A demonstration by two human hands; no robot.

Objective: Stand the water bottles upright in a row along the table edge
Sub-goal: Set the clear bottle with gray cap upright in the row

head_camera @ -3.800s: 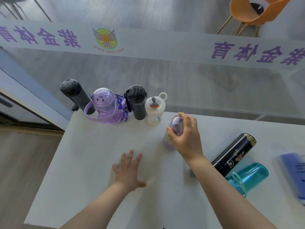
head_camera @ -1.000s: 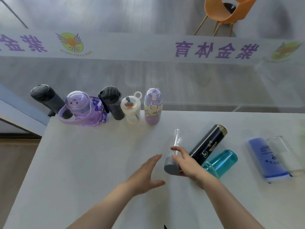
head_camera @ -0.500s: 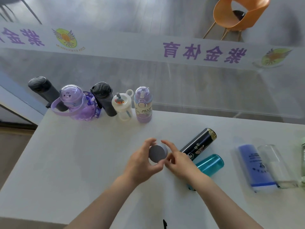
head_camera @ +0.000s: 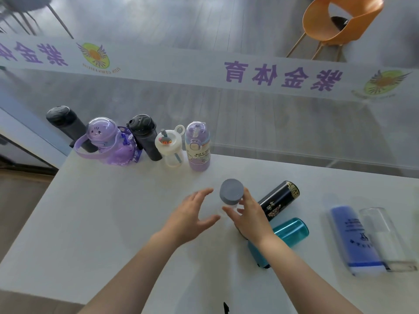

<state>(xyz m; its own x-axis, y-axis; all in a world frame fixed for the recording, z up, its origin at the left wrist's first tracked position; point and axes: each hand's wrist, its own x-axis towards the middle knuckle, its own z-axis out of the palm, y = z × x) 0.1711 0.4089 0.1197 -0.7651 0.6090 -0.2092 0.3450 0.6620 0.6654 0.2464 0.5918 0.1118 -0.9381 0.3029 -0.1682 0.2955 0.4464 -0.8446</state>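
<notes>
Nearest to me, my two forearms reach forward over the white tabletop. My right hand grips a clear bottle with a gray lid, the thumb and fingers curled around its transparent body just under the lid. This bottle stands about upright near the middle of the tabletop; I see nothing inside it. My left hand is just beside it with fingers spread and relaxed, and it holds nothing; I cannot tell if the fingertips touch the bottle.

To the right of my right hand, a teal bottle lies on its side, partly hidden by my wrist, and a black bottle with gold print lies on its side just behind it. Further right, a blue bottle and a clear bottle lie side by side; the clear one looks empty.

At the far edge of the tabletop five bottles stand upright in a row. From right to left: a lilac bottle with a domed cap, a small white cup with a straw whose clear lower part looks empty, a black bottle with a flip lid, a purple round bottle with a strap, and a dark gray bottle at the corner.

Beyond the tabletop is a glass wall with a frosted band of purple letters, and behind it an orange chair.
</notes>
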